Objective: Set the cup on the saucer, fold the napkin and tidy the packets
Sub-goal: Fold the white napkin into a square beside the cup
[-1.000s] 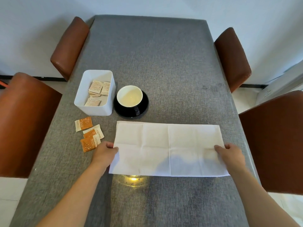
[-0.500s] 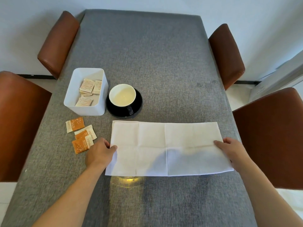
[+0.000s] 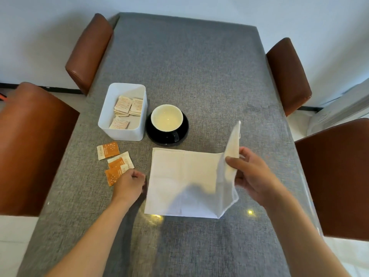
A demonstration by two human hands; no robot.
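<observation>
A white cloth napkin (image 3: 179, 176) lies on the grey table, its right half lifted upright. My right hand (image 3: 251, 174) grips that raised right edge. My left hand (image 3: 129, 182) rests with curled fingers at the napkin's left edge; whether it pinches the cloth is unclear. A cup (image 3: 166, 118) with a white inside stands on a black saucer (image 3: 155, 136) just behind the napkin. Three orange-and-white packets (image 3: 108, 149) lie loose left of the napkin. A white box (image 3: 121, 132) beside the saucer holds several pale packets (image 3: 123, 105).
The grey cloth-covered table (image 3: 199, 76) stretches away ahead. Brown leather chairs stand at the left (image 3: 30, 146), far left (image 3: 87, 50), far right (image 3: 287, 74) and right (image 3: 335, 176) sides.
My right hand has lifted the napkin's right end off the table and carried it leftward. My left hand stays at the left edge. The view has tilted slightly.
</observation>
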